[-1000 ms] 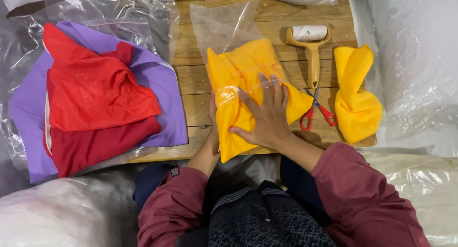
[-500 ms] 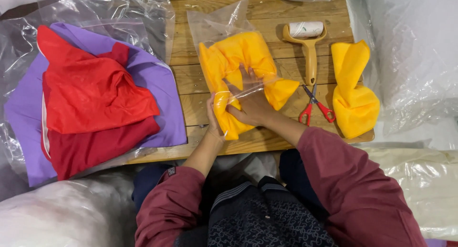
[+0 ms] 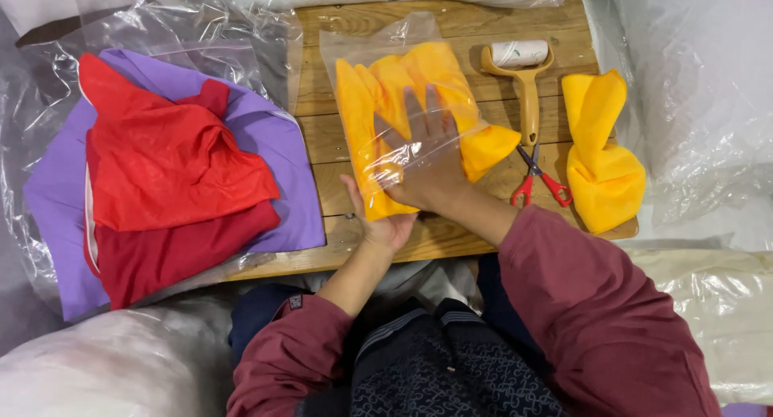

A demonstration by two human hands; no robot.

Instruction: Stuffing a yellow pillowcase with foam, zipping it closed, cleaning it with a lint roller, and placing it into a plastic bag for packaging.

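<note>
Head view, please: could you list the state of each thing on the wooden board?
Clear plastic bag: open at the near end, flat.
Yellow cloth: folded, inside the bag.
Right hand: slid into the bag.
Left hand: gripping the bag's near edge.
Scissors: closed.
Second yellow cloth: loose, unbagged.
Lint roller: lying flat.

Folded cloth [image 3: 419,111] in clear plastic bag [image 3: 362,43]: golden yellow. Second cloth [image 3: 600,155] near the table's right edge: same yellow. Lint roller [image 3: 525,79]: mustard handle, white roll. Scissors [image 3: 541,183]: red handles, silver blades. Table [image 3: 483,18]: pale brown wooden slats. Garments at the left edge: bright red [image 3: 169,167] over dark red [image 3: 161,252], on lilac purple [image 3: 274,143]. Sleeves [image 3: 596,320]: maroon.
</note>
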